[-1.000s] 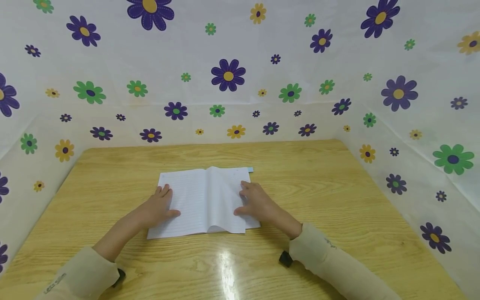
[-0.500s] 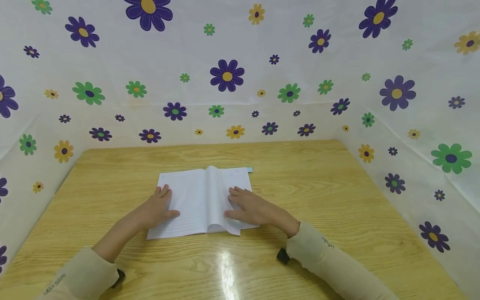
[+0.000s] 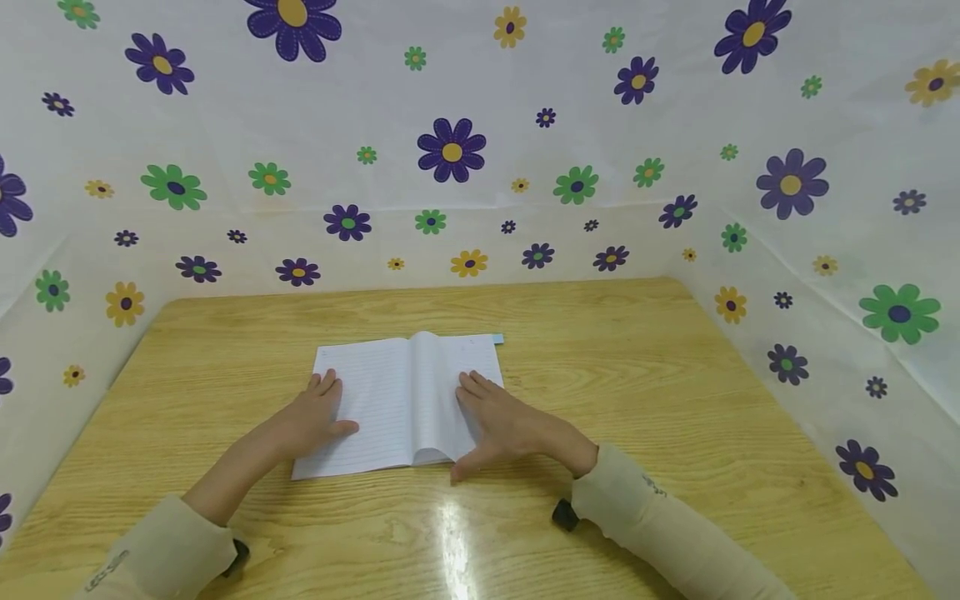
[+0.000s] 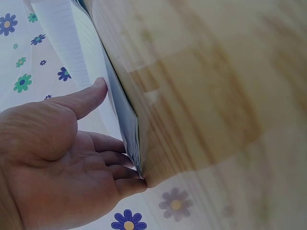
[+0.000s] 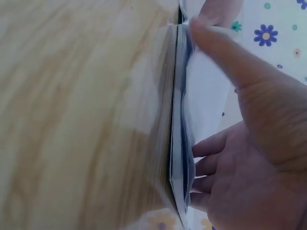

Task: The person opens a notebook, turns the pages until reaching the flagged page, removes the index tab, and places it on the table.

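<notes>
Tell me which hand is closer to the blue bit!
Right. The right hand is below the blue bit in the head view; the left hand is across the notebook from it.

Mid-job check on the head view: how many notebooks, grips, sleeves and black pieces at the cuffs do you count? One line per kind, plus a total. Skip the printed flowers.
Notebook: 1
Grips: 2
Sleeves: 2
Black pieces: 2
Total: 7
</notes>
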Motion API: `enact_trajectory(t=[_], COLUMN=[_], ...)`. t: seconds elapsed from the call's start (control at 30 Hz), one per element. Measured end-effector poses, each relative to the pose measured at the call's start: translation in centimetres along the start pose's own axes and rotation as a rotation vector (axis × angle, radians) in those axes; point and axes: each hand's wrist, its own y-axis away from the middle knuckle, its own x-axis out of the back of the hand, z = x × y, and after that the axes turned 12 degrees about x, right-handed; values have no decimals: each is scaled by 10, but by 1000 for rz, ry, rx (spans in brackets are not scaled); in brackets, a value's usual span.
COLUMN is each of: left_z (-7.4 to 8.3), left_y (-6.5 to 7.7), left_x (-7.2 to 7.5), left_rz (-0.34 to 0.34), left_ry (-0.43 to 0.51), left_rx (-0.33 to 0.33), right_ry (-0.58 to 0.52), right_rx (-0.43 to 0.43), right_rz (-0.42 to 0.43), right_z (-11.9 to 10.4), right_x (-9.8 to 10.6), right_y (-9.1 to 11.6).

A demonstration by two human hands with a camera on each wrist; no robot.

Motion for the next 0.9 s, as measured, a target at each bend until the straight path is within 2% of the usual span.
enact_trajectory(t=[0.2, 0.33, 0.47, 0.8, 0.9], left_z=[-2, -3, -3, -5, -5], left_y=[-1, -2, -2, -1, -2], left_x=[-1, -1, -2, -2, -2], left_rz=[2, 0, 1, 6, 7], left_ry=[2, 4, 13, 29, 26], left_rx=[-1, 1, -7, -29, -27], right_ry=[-11, -89, -170, -287, -378], right_rx=[9, -7, -14, -14, -8], right_rz=[3, 22, 83, 217, 265], right_z=[0, 3, 8, 12, 12], right_x=[-1, 0, 2, 8, 8], right_y=[1, 4, 10, 21, 21])
